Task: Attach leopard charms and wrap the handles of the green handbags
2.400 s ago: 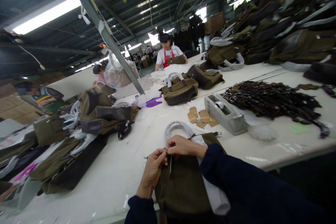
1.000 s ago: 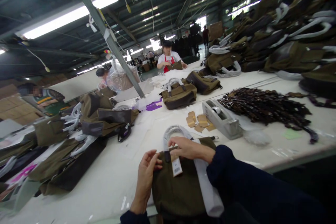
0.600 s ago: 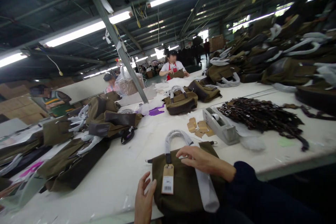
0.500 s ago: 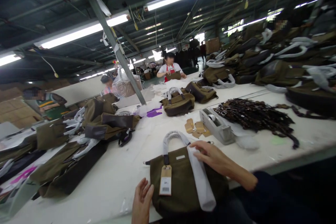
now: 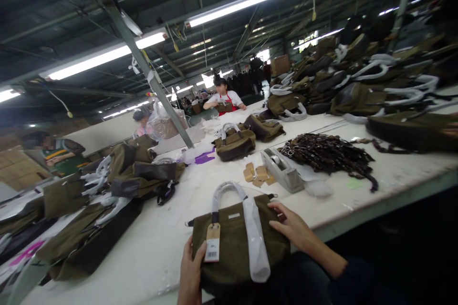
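Head view: fluorescent tubes (image 5: 243,4) hang beneath the dark roof of a workshop, and a long white table (image 5: 161,228) spans the scene. From my remote post I see the olive bag (image 5: 231,243) at the table's near edge, its front tilted toward the camera. One white-wrapped handle (image 5: 229,188) arches above its top; a white sleeve (image 5: 256,248) hangs down its front. To the left of the sleeve hangs a barcoded tag (image 5: 212,243). I note the left hand (image 5: 191,267) at the bag's left edge, thumb beside the tag; whether it grips, I cannot tell. The right hand (image 5: 295,224) is open, fingers spread at the bag's right side. Beyond lie brown cards (image 5: 261,175), a grey tape dispenser (image 5: 282,171) and a heap of dark straps (image 5: 329,155). A co-worker in a red apron (image 5: 225,100) sits farther back.
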A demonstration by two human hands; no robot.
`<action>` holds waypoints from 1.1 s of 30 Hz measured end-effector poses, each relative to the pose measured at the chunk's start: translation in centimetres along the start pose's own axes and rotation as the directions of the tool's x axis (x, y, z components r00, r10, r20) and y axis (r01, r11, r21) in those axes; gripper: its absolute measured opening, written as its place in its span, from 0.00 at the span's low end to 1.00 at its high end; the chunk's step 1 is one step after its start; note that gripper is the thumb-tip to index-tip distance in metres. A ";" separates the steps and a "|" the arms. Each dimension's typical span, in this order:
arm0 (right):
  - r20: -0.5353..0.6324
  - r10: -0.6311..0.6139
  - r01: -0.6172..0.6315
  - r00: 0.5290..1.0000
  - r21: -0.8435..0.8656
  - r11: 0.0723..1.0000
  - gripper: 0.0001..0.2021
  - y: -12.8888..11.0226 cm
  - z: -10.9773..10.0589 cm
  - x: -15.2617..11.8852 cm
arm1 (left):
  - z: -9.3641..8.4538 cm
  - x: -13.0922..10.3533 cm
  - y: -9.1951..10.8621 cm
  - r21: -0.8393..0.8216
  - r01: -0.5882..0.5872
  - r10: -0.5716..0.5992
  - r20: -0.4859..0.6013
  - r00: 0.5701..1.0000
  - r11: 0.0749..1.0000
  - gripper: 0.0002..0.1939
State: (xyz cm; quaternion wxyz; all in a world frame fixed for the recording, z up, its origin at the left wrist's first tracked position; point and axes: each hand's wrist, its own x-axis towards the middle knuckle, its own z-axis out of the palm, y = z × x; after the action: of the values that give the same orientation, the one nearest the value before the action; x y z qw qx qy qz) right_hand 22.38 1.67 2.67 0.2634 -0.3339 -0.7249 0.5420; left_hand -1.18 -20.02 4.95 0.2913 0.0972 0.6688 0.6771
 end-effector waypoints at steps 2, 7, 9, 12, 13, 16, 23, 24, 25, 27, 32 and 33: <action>0.006 -0.008 0.007 1.000 0.032 0.999 0.25 -0.1 0.3 -0.5 | 0.2 -0.7 0.2 0.000 0.011 -0.011 -0.008 1.000 1.000 0.31; 0.001 -0.009 0.008 1.000 0.138 0.990 0.24 -0.4 0.1 -1.0 | 0.4 -2.5 1.0 -0.084 0.220 -0.213 0.091 0.973 0.972 0.20; 0.040 -0.006 -0.002 0.999 0.203 0.979 0.25 -0.5 -0.4 -1.2 | 0.4 -3.5 1.0 -0.121 0.268 -0.253 0.123 0.960 0.956 0.18; 0.087 0.019 -0.046 0.996 0.314 0.948 0.26 -0.7 -1.1 -1.8 | 0.9 -5.5 1.3 -0.128 0.200 -0.196 0.042 0.980 0.971 0.23; 0.088 0.026 -0.056 0.996 0.355 0.933 0.26 -0.9 -1.3 -2.0 | 1.1 -6.3 1.6 -0.128 0.168 -0.167 0.016 0.986 0.977 0.26; 0.063 0.030 -0.056 0.998 0.458 0.887 0.26 -2.0 -1.5 -2.7 | 1.7 -8.3 3.2 -0.147 0.100 -0.104 -0.015 0.995 0.984 0.29; -0.083 -0.165 0.184 0.983 0.535 0.824 0.30 -7.6 -2.1 -0.3 | 0.3 -7.6 8.3 -0.100 -0.142 0.142 -0.007 0.990 0.985 0.27; -0.106 -0.206 0.230 0.973 0.531 0.816 0.30 -8.6 -2.2 0.5 | -0.1 -6.8 8.9 -0.063 -0.213 0.214 0.005 0.977 0.975 0.25; -0.126 -0.242 0.272 0.962 0.525 0.807 0.30 -9.5 -2.2 1.3 | -0.5 -5.9 9.6 -0.007 -0.287 0.287 0.017 0.958 0.958 0.24; -0.163 -0.286 0.329 0.944 0.515 0.791 0.30 -11.0 -2.2 2.7 | -1.2 -4.0 10.6 0.129 -0.436 0.436 0.032 0.899 0.890 0.21; -0.175 -0.248 0.303 0.953 0.509 0.805 0.21 -10.0 -1.0 4.1 | -1.2 -1.6 8.8 0.116 -0.638 0.612 0.199 0.765 0.761 0.22; -0.172 -0.226 0.283 0.959 0.504 0.816 0.20 -9.3 -0.7 4.2 | -1.1 -1.7 7.7 0.087 -0.642 0.613 0.221 0.758 0.762 0.22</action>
State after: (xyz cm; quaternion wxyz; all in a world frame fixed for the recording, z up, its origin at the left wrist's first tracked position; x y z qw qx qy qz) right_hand 18.38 3.56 11.84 0.4519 -0.1773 -0.5730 0.6603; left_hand -2.40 -21.32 12.69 0.0972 0.3994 0.6194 0.6688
